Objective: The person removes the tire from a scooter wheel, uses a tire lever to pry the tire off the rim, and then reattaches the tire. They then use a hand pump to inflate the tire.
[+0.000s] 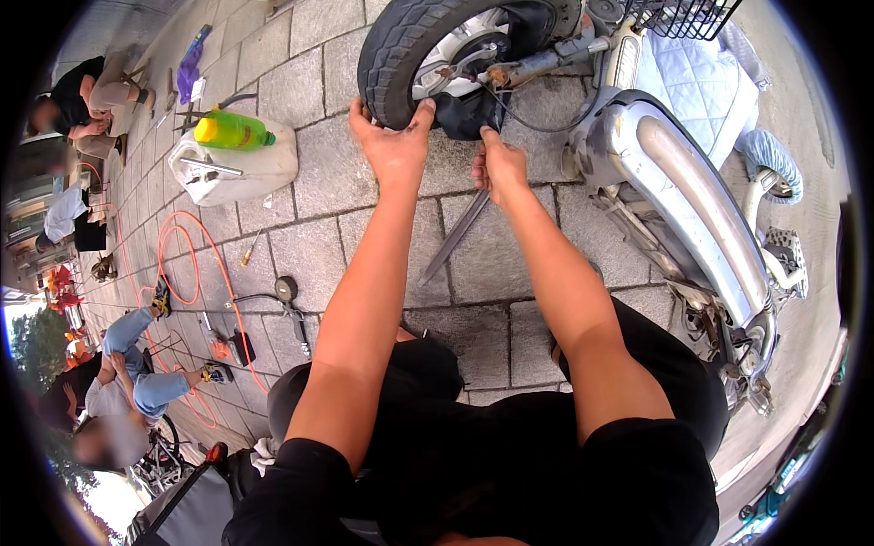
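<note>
A scooter's wheel with a thick black tyre point(382, 68) is at the top middle. My left hand point(396, 146) grips the tyre's near edge, thumb on one side and fingers on the other. Slack black rubber, like an inner tube point(464, 116), hangs out of the wheel beside that thumb. My right hand point(501, 170) is closed, its thumb and fingers pinching the lower edge of this rubber. A flat metal bar point(455, 237) slants over the paving below my right hand; whether its upper end touches the hand I cannot tell.
The scooter's silver body point(687, 200) lies along the right. At left, a white jerrycan point(246, 168) carries a green bottle point(235, 131). Nearer are an orange hose point(218, 250), a pressure gauge point(286, 289) and a screwdriver point(248, 253). People sit farther left.
</note>
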{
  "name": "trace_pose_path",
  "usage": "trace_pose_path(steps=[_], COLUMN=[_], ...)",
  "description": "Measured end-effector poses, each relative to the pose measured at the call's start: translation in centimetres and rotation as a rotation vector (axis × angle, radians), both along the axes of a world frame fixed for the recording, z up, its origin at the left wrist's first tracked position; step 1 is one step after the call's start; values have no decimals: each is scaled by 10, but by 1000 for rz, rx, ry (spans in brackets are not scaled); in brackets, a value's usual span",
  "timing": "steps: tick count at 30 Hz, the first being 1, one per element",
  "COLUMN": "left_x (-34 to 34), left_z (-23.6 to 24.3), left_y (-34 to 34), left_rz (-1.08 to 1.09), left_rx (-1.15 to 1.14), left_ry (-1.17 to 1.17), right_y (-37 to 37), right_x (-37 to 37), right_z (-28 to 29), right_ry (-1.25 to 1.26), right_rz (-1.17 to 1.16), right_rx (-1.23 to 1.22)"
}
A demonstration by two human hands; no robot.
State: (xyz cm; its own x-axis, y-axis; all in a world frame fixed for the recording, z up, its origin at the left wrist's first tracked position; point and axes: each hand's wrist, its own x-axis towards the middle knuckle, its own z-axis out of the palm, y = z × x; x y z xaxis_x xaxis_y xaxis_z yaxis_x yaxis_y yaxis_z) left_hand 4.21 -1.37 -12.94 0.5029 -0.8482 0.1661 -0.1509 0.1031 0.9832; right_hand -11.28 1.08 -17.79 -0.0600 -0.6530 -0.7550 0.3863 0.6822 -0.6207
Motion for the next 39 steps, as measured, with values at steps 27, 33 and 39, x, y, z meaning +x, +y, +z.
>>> trace_pose_path(steps=[27,33,39], left_x=[-28,-27,-27], left_z=[-2,-7,-17], left_y=[14,16,13], left_rz=[132,115,109], left_rx=[202,204,152], left_ry=[-214,-199,-185], right_y=[6,-7,-38], right_x=[31,21,-5], right_z=[9,7,42], right_ry=[-24,562,1162], right_rz=[-422,200,880], right_rx=[-127,-799,-806])
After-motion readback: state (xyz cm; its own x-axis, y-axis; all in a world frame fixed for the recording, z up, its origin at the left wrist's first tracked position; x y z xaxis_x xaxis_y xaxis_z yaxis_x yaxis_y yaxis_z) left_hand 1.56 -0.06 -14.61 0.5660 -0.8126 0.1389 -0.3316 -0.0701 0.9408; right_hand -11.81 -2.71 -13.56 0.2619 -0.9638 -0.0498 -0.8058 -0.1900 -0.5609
